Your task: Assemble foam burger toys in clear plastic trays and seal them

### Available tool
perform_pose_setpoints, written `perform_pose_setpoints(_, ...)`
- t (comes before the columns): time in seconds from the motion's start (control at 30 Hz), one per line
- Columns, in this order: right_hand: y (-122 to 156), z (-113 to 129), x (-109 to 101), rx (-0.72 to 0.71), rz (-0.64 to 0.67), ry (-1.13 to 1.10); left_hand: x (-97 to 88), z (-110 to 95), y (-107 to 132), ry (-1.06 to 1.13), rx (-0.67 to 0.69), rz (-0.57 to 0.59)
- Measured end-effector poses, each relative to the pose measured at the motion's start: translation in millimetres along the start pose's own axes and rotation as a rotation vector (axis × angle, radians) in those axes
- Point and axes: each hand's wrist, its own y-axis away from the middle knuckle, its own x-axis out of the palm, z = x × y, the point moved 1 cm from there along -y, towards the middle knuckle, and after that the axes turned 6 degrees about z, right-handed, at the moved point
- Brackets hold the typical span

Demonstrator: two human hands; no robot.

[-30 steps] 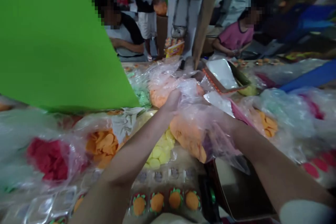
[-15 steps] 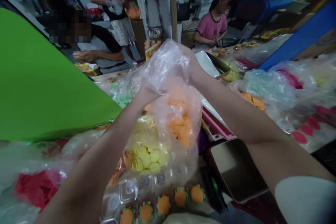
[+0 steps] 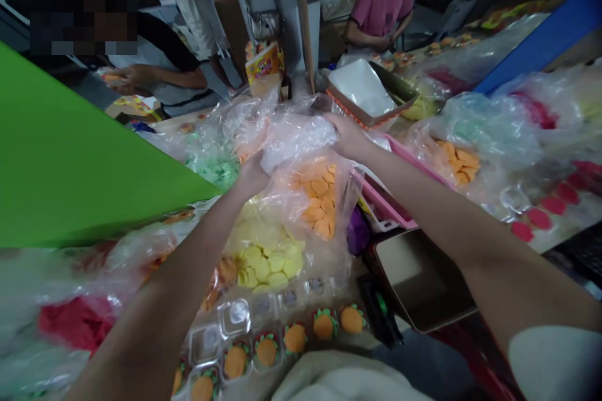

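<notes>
Both of my hands grip a clear plastic bag (image 3: 298,144) that has flat orange pieces (image 3: 322,200) inside. My left hand (image 3: 254,174) is closed on the bag's left side, its fingers partly hidden by the film. On the opposite side my right hand (image 3: 347,136) has its fingers wrapped in the bunched plastic. Just below lies another clear bag with round yellow pieces (image 3: 268,266). Nearer to me, a clear tray (image 3: 204,344) holds several small burger-shaped pieces (image 3: 295,338) with orange tops and green edges.
A green panel (image 3: 94,169) blocks the left side. An open box (image 3: 423,279) and a pink tray (image 3: 383,197) sit right of the bags. Bags of red pieces (image 3: 75,322) and green pieces (image 3: 219,170) lie leftward. Other people work across the table.
My hands have come down with the bag, which hung higher before and now rests lower among the other bags. The camera view has tilted downward a little.
</notes>
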Motion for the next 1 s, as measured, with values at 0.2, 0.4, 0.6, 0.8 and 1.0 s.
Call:
perform_pose_setpoints(0.2,8,10,5,-0.044,0.163,0.217,-13.2,1,30,-0.283,-0.083,-0.030)
perform_pose_setpoints(0.4,5,4,5,-0.010,0.161,0.309,-12.2,3,30,-0.401,-0.079,-0.095)
perform_pose_setpoints(0.6,1,7,-3,0.041,0.186,0.371,-11.0,-2,29,-0.306,-0.039,-0.079)
perform_pose_setpoints(0.8,3,11,-6,0.065,0.202,0.317,-14.0,-3,31,-0.090,-0.087,-0.093)
perform_pose_setpoints(1.0,19,2,19,0.009,0.298,0.263,-5.5,6,41,0.219,-0.187,-0.055)
